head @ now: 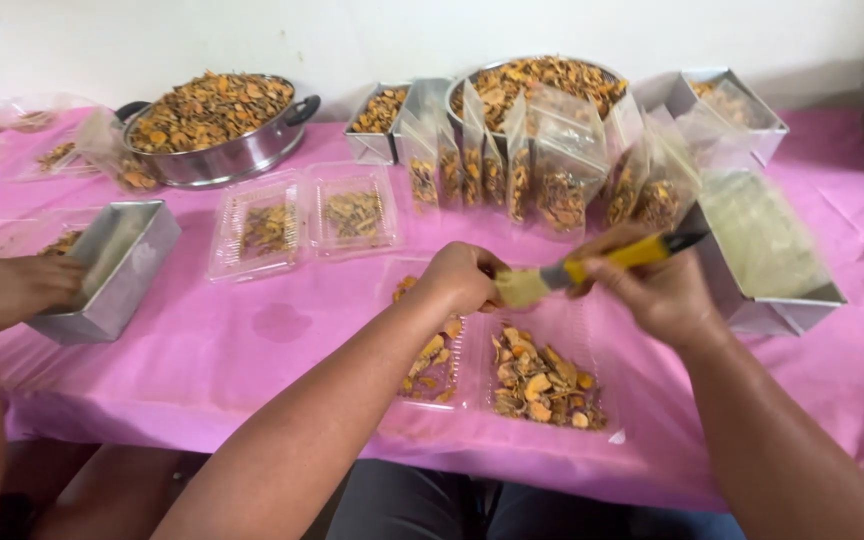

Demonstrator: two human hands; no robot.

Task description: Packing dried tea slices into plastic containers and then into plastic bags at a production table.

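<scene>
Yellow-handled brush (pixel 592 268) between left hand (pixel 464 278) and right hand (pixel 660 290), above open clamshell tray (pixel 512 425).

We note a plain white wall (pixel 372 30) running along the far edge of the worktop (pixel 222 350). The worktop is covered edge to edge in a pink cloth, lightly creased. Lighting is soft and even, with only faint shadows.

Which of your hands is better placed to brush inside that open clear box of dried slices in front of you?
Probably the right hand: it grips the brush by its yellow handle, above the clear box. The left hand only touches the bristles.
</scene>
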